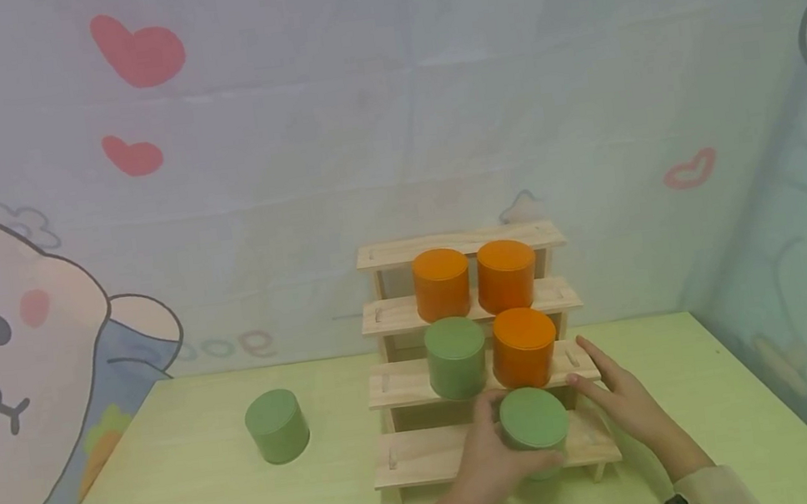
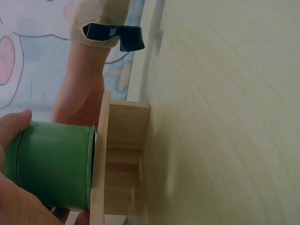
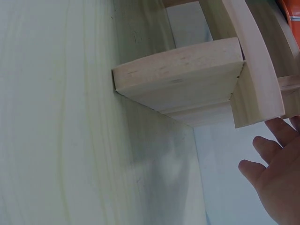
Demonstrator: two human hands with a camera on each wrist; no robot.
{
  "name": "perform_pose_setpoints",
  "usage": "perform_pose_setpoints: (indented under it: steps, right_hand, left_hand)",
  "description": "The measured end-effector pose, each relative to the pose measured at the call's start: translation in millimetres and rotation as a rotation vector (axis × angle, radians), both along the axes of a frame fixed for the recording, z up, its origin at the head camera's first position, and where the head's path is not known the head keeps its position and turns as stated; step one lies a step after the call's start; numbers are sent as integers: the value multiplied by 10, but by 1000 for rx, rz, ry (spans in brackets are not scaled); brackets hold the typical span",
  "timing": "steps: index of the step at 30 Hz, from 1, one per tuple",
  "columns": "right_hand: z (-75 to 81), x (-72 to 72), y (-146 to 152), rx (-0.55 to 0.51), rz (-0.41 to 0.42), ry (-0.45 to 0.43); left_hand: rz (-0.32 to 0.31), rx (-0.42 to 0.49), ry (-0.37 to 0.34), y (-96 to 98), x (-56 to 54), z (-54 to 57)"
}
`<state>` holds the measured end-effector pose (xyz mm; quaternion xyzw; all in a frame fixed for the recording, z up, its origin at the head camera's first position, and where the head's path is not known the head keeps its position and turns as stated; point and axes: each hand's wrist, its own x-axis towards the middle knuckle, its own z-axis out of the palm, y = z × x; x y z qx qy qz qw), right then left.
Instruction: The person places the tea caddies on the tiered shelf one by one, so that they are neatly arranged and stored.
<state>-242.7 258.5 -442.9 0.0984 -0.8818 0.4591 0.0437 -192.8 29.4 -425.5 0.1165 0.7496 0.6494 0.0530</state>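
Note:
My left hand (image 1: 491,461) grips a green round tin (image 1: 534,421) at the lowest step of a wooden tiered rack (image 1: 421,457). In the left wrist view this green tin (image 2: 56,165) has its base against or very near the step's board (image 2: 99,178); I cannot tell whether it bears weight. My right hand (image 1: 629,402) is at the rack's right side, fingers extended, holding nothing. In the right wrist view its fingertips (image 3: 267,149) are by the rack's edge. Above, a second green tin (image 1: 456,359) and an orange tin (image 1: 524,348) stand side by side.
Two more orange tins, the left one (image 1: 441,284) and the right one (image 1: 506,276), stand on a higher step. Another green tin (image 1: 277,426) stands on the pale table (image 1: 199,496) left of the rack. A printed cloth (image 1: 300,147) hangs behind.

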Motion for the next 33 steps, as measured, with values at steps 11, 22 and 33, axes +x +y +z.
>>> perform_pose_setpoints:
  steps: [11, 22, 33]
  right_hand:
    - [-8, 1, 5, -26, 14, -1]
    - [-15, 4, 2, -25, 16, 7]
    - [-22, 0, 2, -18, 11, 11]
  left_hand:
    - [11, 33, 10, 79, -29, -39]
    - [21, -2, 8, 133, -35, -40]
    - [5, -7, 14, 132, -7, -15]
